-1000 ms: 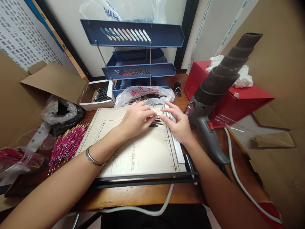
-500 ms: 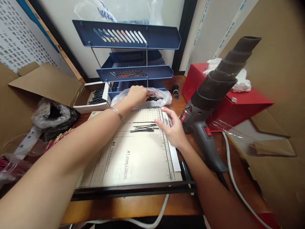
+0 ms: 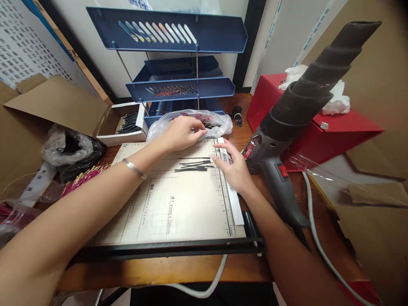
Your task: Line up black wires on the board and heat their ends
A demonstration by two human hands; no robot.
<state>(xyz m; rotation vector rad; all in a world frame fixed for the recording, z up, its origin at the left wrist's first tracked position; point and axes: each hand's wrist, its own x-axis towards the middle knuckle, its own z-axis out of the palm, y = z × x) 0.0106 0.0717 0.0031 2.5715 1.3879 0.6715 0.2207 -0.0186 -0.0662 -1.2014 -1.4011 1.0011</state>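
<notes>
- Strips (image 3: 191,170), black and thin, lie loose in the middle of the frame on the board (image 3: 191,204), several close together, some slightly crossed.
- Their long axis runs left to right across the picture, nearly level.
- Right hand (image 3: 236,170) is the nearer one: its thumb sits just beside the strips' right ends, right of frame centre. Contact cannot be told.
- Its fingers stand wide, thumb and forefinger well apart with nothing seen between them, over the white bar (image 3: 236,212) along the board's right edge.
- Left hand (image 3: 183,132) is farther up the frame, at the mouth of the bag (image 3: 159,125), upper centre; from its fingers the strips lie straight down the picture.
- Its thumb and forefinger tips come narrow, pointing right; whether they pinch something thin cannot be told.
- Dark pieces show inside the bag, just beyond those tips.
- Gun (image 3: 276,144) stands right of the right hand, on the surface (image 3: 178,272), well apart from the strips.
</notes>
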